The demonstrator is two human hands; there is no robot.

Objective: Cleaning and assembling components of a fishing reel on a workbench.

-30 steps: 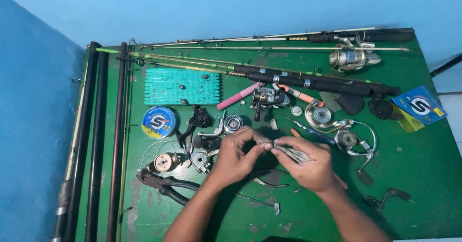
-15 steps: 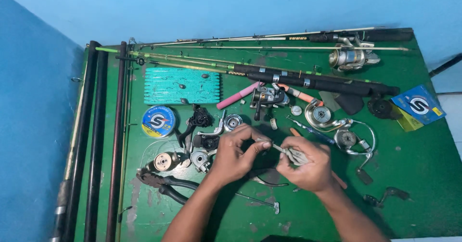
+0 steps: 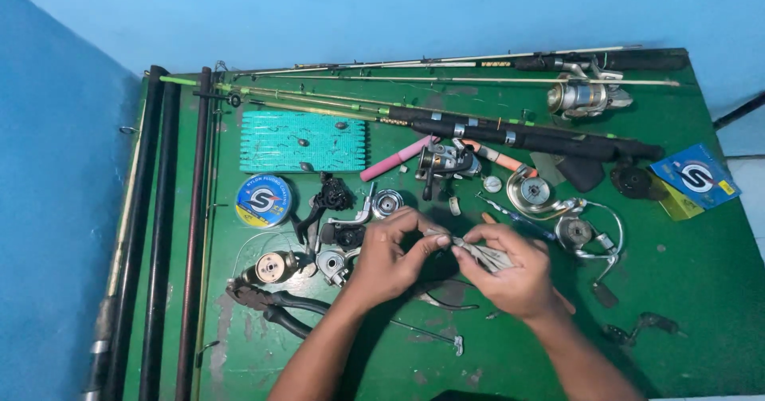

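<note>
My left hand (image 3: 390, 256) and my right hand (image 3: 510, 269) meet over the middle of the green table (image 3: 677, 289). Between them they pinch a small crumpled grey cloth (image 3: 482, 255); the left fingertips grip one end, the right hand bunches the rest. What the cloth wraps is hidden. Loose fishing reel parts (image 3: 335, 261) lie just left of my left hand, and a round spool with a wire bail (image 3: 578, 232) sits right of my right hand.
Fishing rods (image 3: 494, 134) lie along the far side, dark rods (image 3: 159, 233) down the left edge. A spinning reel (image 3: 586, 96), green tackle tray (image 3: 303, 141), blue line spool (image 3: 264, 199), pink marker (image 3: 397, 159), pliers (image 3: 267, 304) and a blue-yellow box (image 3: 696, 176) surround the hands.
Both hands stayed at the table's middle, working the grey cloth. The fingers shifted slightly, with the left fingertips now pinching the cloth's end closer to the right hand.
</note>
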